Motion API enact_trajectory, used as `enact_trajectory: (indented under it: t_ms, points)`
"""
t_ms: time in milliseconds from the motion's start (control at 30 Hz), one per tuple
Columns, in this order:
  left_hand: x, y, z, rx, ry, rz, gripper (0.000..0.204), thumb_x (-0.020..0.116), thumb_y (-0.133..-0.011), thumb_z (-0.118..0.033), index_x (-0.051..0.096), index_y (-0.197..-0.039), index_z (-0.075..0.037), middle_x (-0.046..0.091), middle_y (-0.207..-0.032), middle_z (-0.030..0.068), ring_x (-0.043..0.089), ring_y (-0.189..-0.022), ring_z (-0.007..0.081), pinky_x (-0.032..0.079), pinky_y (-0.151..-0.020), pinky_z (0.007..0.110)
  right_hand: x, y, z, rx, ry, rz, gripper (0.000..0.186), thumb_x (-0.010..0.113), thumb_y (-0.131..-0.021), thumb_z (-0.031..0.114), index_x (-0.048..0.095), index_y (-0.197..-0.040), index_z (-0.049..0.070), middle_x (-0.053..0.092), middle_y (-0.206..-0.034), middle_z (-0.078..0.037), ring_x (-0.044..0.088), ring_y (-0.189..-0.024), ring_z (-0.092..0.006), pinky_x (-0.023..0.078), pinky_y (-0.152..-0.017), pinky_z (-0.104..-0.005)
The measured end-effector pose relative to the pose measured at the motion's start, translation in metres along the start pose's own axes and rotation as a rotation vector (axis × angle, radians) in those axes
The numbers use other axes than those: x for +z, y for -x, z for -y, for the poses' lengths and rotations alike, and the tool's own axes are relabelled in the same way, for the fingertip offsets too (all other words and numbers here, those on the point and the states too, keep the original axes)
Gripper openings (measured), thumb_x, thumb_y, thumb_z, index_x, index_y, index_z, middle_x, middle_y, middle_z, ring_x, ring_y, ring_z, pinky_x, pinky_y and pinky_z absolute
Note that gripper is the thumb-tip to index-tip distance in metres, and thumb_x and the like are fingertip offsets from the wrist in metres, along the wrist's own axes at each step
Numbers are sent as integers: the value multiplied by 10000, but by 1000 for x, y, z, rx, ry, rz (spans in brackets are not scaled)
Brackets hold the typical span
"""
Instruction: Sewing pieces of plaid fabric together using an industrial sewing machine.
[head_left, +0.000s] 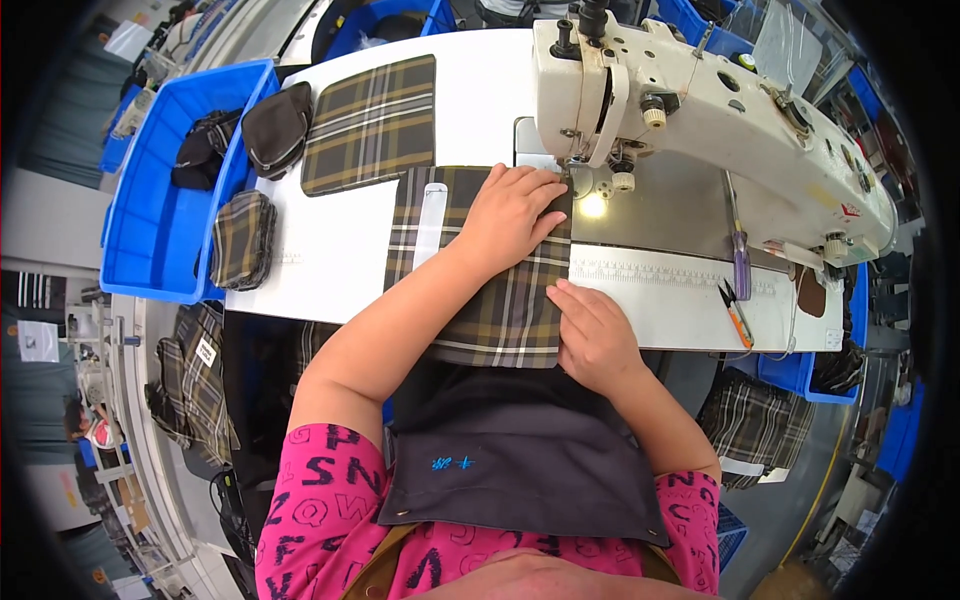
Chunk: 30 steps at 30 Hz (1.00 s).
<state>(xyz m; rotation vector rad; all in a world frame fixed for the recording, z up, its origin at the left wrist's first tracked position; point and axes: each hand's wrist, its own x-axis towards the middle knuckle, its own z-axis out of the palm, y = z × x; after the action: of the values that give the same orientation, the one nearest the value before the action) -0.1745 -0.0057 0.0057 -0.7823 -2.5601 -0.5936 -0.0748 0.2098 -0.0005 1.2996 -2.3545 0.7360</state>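
A plaid fabric panel [500, 310] in brown, black and white lies on the white table, its far right corner by the sewing machine's needle area [578, 165]. My left hand [512, 218] rests flat on its far part, fingers stretched toward that corner. My right hand [597, 335] grips the panel's right edge near the front, fingertips on top and the thumb hidden. A white strip [430, 225] with a rounded end lies on the panel's left part, partly behind my left forearm. The sewing machine [690, 100] stands at the far right, its lamp lit.
Another plaid panel [375, 120] lies at the back left. Beside it are a dark fabric stack [277, 128], a small plaid stack [243, 240] and a blue bin [150, 230]. On the right lie a purple-handled screwdriver [741, 265], orange-handled snips [738, 318] and a printed ruler scale [650, 272].
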Motion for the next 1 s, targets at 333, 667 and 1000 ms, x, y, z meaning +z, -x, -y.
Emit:
enact_trajectory:
  t_ms: [333,667,1000]
  points:
    - [3,1,-1,2,-2,-13,354,761,-900,-238,714,-1213,-80,693,-1255,43,622,-1148,262,448,-981,430,0,1,0,19,-15,-5,268,760,-606,38,673,-844,-46,666,-1268,-178,634,-1230,-339,547,-1009,-452]
    - [-7,19,-18,-16,43,69,396,750,-899,-209,698,-1262,-58,662,-1340,98,594,-1253,309,468,-1068,441,-1,6,10,98,-16,-2,306,785,-586,54,665,-848,-49,645,-1307,-181,606,-1266,-356,513,-1059,-486]
    - [-53,124,-97,-21,80,236,643,886,-737,-319,673,-1318,-145,612,-1444,48,547,-1365,287,445,-1017,489,34,77,58,436,-262,-95,143,802,-818,195,700,-830,95,637,-817,-53,643,-776,-245,497,-672,-376]
